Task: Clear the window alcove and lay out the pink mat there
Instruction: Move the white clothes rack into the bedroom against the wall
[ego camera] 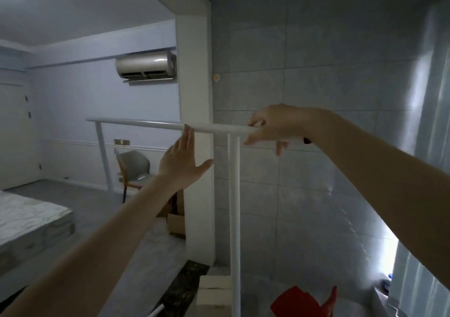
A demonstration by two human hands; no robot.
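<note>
A white clothes rack (146,125) stands across the alcove's opening, its top rail level at chest height and two white uprights dropping to the floor. My right hand (272,126) grips the top rail near its right end, fingers curled over it and the thumb under. My left hand (181,162) is flat with straight fingers, its fingertips touching the rail's underside just left of the near upright (234,207). No pink mat is in view.
A tiled wall (316,73) closes the alcove on the right. A red object (302,302) and a pale box (214,290) lie on the floor below. Beyond the white pillar (194,97) are a chair (134,168), cardboard boxes (175,219) and a mattress (29,221).
</note>
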